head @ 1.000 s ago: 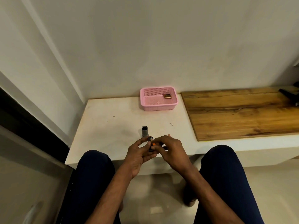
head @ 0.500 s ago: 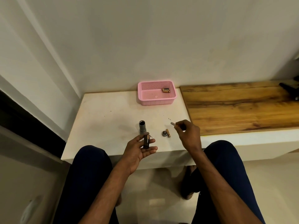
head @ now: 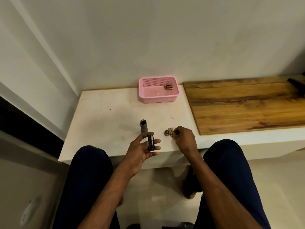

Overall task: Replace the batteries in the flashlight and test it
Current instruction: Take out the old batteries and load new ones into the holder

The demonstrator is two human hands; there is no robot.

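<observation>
left hand [head: 142,151] holds battery holder [head: 151,142], right hand [head: 185,139] pinches a battery [head: 172,132].

Faint print on the black cylinder [head: 151,142] is unreadable

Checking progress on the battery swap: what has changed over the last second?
The hands parted. The right hand carried a battery off to the right and lowered it beside the cap, where two batteries now lie, up from one. Its fingertips are at them; whether it still pinches one is unclear. The left hand keeps holding the black battery holder. The upright flashlight tube and the pink basket stayed put.
</observation>
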